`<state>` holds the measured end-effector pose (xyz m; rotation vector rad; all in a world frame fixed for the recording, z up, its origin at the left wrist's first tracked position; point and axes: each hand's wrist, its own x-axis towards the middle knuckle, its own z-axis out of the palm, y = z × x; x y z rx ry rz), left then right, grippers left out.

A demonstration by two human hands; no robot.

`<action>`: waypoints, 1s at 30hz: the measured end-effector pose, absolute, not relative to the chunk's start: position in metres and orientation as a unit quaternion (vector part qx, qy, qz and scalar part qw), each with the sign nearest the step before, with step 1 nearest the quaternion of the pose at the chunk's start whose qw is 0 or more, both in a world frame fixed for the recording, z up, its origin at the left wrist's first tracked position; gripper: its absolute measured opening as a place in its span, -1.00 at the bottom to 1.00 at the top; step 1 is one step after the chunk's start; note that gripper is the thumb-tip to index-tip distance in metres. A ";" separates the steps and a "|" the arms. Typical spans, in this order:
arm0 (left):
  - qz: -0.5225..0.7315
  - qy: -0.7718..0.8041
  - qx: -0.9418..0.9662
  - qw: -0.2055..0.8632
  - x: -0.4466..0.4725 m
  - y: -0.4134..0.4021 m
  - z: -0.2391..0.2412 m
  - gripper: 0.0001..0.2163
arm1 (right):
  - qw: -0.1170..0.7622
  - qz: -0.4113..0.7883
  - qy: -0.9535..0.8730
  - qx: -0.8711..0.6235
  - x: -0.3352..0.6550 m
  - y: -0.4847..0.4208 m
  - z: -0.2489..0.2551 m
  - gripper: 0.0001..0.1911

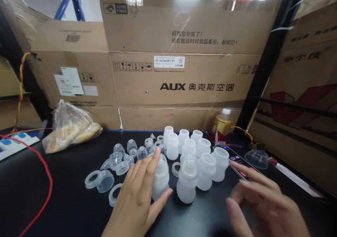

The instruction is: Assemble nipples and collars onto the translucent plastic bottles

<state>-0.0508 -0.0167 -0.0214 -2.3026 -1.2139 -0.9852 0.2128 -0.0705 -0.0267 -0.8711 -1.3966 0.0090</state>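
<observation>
Behind everything stands a big cardboard box, printed with AUX, at the back edge of my black counter. My right hand is blurred, its fingers half bent with the thumb well apart, and I see nothing held in them. My left hand has its fingers nearly straight and the thumb spread; between them stands a capped bottle, but I cannot tell if they grip it. On the left side, a transparent plastic bag contains bread. At the back right is a drink bottle with its white cap on. A second capped bottle stands upright in front, just beside a group of open bottles; their walls are cloudy, so what is inside I cannot tell. Smaller are the clear cups, and flat lies a plastic ring.
</observation>
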 end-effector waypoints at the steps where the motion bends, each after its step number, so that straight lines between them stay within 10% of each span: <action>1: -0.344 -0.435 -0.812 0.181 -0.049 -0.017 -0.023 -0.19 | 0.672 -0.016 -0.609 -0.422 0.219 -0.068 -0.022 -0.63; 8: -0.340 -0.418 -0.833 0.128 -0.043 -0.010 -0.032 -0.15 | 0.532 -0.082 -0.689 -0.485 0.229 -0.048 -0.020 -0.61; 30: -0.340 -0.478 -0.809 0.047 -0.043 -0.006 -0.051 -0.04 | 0.587 -0.100 -0.664 -0.452 0.230 -0.059 -0.019 -0.84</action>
